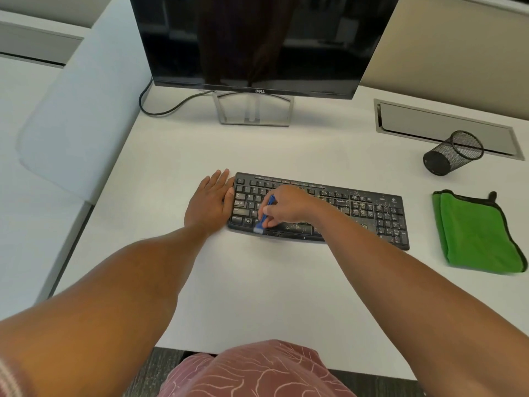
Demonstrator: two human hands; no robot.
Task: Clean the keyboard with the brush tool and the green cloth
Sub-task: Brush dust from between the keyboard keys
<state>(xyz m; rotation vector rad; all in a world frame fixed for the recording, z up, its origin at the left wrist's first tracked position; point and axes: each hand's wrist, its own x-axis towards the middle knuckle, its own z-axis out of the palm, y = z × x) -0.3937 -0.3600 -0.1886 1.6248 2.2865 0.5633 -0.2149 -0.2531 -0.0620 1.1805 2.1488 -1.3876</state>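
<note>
1. Right hand (pixel 289 206): grip pinches the blue brush tool (pixel 264 214), bristles down on the keyboard (pixel 372 213) left-front keys.
2. Left hand (pixel 210 200): fingers straight, flat against the keyboard's left edge.
3. Green cloth (pixel 478 233): folded on the tabletop (pixel 257 287), right of the keyboard.

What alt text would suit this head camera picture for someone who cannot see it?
A person's right hand sweeps a blue brush tool over a crumb-speckled black keyboard while the left hand steadies its end. A folded green cloth lies to the right.
</note>
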